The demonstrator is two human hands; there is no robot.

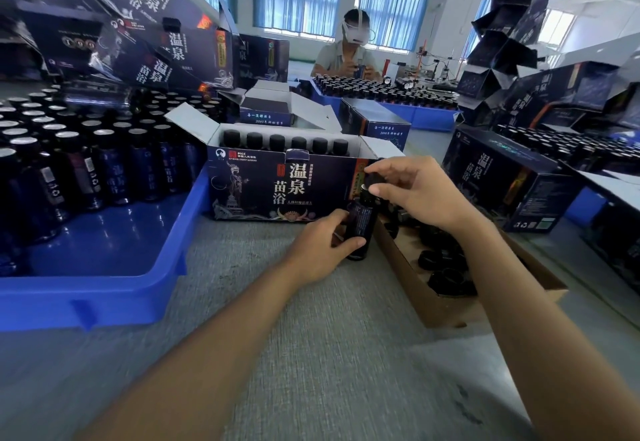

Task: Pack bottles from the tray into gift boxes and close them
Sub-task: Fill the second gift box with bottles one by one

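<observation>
Head camera, here we go. My left hand (pixel 320 248) is wrapped round the body of a dark bottle (pixel 363 224), fingers curled tight on it. It stands upright just in front of the right front corner of the open gift box (pixel 277 187), low over the grey table (pixel 311 354). I can't tell whether its base touches down.

My right hand (pixel 419 191) sits on top, thumb and fingers pinching the black cap (pixel 374 179) at the bottle's neck. Whether that cap is seated, I can't tell.

In the box, flaps up, a row of six capped bottles (pixel 287 141) lines the back wall. On my left, the blue tray (pixel 114 295) is packed with tray bottles (pixel 69 170) at its far side. On my right, a shallow cardboard box (pixel 440 309) holds loose caps (pixel 443 267). Across the table sits a person (pixel 346 56), hands together on something small.
</observation>
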